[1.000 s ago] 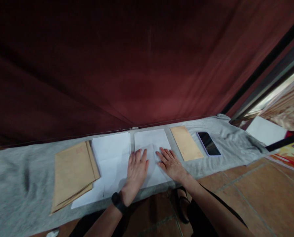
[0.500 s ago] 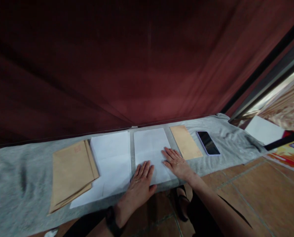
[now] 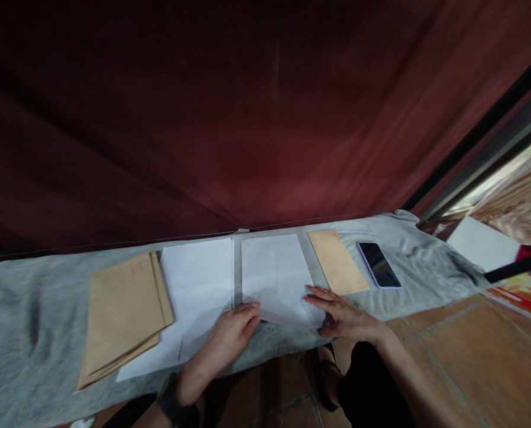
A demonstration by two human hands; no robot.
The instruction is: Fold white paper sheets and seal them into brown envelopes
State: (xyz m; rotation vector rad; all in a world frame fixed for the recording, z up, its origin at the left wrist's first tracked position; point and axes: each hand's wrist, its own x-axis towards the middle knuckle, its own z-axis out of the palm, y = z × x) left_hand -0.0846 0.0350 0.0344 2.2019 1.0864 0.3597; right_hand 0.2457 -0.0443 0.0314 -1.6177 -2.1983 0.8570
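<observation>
A white sheet of paper (image 3: 274,267) with faint creases lies on the grey cloth in front of me. My left hand (image 3: 236,327) is at its near left corner, fingers together and bent, closed on the paper's edge. At the near right corner, my right hand (image 3: 343,315) has its fingers apart, the fingertips touching the paper and the thumb by its near edge. Left of this sheet lies more white paper (image 3: 198,279), partly under a stack of brown envelopes (image 3: 123,309). A smaller tan envelope (image 3: 339,261) lies just beyond my right hand.
The grey cloth (image 3: 408,255) covers a narrow ledge along a dark red fabric wall (image 3: 265,148). A phone with a purple edge (image 3: 379,264) rests to the right. Below are brown floor tiles (image 3: 483,356); a white board (image 3: 483,242) stands at far right.
Both hands have left their flat pose on the middle of the sheet and drawn apart to its near corners. The left fingers have curled in. The sheet has barely moved.
</observation>
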